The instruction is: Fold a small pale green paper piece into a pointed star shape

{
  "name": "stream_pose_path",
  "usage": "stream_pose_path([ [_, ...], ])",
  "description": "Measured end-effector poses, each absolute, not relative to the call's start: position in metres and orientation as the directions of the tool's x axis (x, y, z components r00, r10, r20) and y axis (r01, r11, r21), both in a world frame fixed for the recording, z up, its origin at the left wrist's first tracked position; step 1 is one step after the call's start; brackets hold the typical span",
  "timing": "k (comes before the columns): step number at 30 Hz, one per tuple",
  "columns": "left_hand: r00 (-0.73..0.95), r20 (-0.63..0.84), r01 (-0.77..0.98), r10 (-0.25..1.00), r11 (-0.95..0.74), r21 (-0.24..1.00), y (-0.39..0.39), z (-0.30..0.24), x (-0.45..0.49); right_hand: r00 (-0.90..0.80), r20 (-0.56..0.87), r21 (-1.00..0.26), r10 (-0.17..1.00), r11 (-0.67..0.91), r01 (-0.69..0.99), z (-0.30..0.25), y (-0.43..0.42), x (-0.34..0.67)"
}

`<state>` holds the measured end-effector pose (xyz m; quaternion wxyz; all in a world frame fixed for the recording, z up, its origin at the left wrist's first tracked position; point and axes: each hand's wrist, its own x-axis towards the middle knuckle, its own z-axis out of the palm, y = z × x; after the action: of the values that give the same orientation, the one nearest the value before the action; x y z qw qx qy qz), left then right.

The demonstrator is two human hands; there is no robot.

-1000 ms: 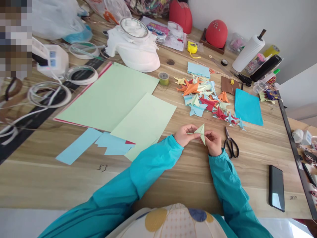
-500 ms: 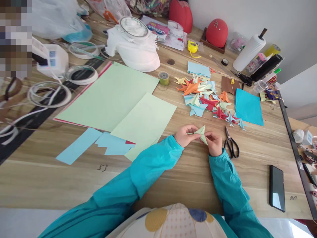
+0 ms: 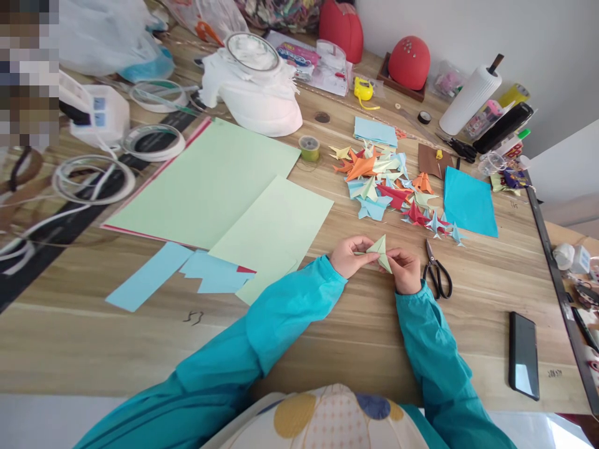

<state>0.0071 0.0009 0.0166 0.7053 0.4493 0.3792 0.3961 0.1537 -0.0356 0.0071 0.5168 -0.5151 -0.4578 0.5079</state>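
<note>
Pale-green folded paper (image 3: 381,247) sits pinched in the fingers of both left hand (image 3: 350,257) and right hand (image 3: 406,272), probably to steady its creases; scissors (image 3: 433,261) lie just right, origami pile (image 3: 394,196) beyond, and the worktop (image 3: 365,340) gives elbow room between the sleeves (image 3: 430,337) toward its near edge

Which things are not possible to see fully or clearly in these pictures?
Head view:
Folded green paper: partly covered by the left hand and right hand.
Loose green sheet: near end partly behind the left sleeve.
Leftmost plastic bag: cut off by the top edge.
Handwriting beside the phone: too small to read.
</note>
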Motion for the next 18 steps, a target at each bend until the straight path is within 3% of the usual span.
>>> stream_pose_path([
  [11, 0.325, -0.149, -0.118, 0.934, 0.196, 0.973, 0.0013, 0.0152, 0.0066, 0.038, -0.075, -0.988, 0.996, -0.069, -0.14, 0.0021, -0.0367, 0.1551],
  [18, 0.311, -0.115, -0.085, 0.943, 0.148, 0.985, 0.0005, 0.0126, 0.0063, 0.026, -0.062, -0.993, 0.998, -0.059, -0.105, 0.0042, -0.0362, 0.1535],
])
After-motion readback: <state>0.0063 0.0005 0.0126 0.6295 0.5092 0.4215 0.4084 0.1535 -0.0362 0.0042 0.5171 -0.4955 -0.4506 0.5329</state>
